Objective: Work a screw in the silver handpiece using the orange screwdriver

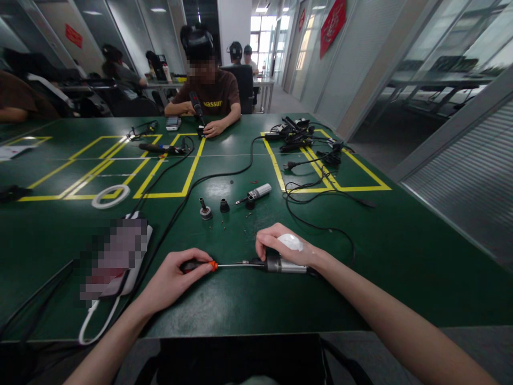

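Note:
My left hand (180, 275) is closed round the black and orange handle of a screwdriver (236, 265). Its long shaft points right, and the tip meets the dark end of a silver and black cylindrical tool (286, 265) lying level near the table's front. Closed over that tool's dark end is my right hand (282, 243), with a white patch on its back. Beyond the hands stand a round part with a stem (206, 210) and a small black collar (224, 205). A second silver cylinder (259, 191) lies beside another black collar (250, 202). Several tiny screws are scattered nearby.
A phone (120, 251) on a white device with a cable lies left, near a white ring (111, 197). Black cables cross the green table (224, 310). Tangled black parts (294, 133) lie back right. Opposite, a person (212, 91) holds a power tool.

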Motion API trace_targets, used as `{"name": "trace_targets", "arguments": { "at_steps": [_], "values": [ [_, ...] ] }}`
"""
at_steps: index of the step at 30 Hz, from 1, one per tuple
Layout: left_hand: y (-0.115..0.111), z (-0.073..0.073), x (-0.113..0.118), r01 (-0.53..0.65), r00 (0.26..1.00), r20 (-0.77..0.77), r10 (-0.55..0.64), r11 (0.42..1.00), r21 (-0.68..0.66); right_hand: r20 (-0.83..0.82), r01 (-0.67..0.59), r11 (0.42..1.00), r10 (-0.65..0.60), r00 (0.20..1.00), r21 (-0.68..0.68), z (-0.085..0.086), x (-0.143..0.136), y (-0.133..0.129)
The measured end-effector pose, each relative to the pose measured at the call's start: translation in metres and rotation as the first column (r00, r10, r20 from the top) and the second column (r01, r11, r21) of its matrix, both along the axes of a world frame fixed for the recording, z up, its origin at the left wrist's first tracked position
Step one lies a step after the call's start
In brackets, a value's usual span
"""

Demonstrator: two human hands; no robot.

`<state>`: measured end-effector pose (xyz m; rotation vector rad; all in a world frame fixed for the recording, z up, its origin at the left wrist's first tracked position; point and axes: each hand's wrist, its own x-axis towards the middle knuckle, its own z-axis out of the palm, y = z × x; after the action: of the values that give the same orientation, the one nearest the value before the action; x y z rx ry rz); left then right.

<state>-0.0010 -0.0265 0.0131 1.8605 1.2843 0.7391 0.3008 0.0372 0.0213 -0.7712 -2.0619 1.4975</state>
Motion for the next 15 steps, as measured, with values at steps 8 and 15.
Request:
{"name": "trace_targets", "arguments": {
  "at_steps": [8,15],
  "values": [
    [0.0003,0.0012,-0.0002,0.052,0.998,0.019,-0.054,0.994,0.097,0.001,-0.004,1.000,0.004,1.000,-0.002,0.0017,-0.0004,-0.0006],
    [-0.0016,0.0023,-0.0002,0.052,0.996,0.069,-0.054,0.998,0.027,-0.006,0.007,1.000,-0.007,1.000,-0.010,0.0010,-0.0011,-0.0011]
  ]
}}
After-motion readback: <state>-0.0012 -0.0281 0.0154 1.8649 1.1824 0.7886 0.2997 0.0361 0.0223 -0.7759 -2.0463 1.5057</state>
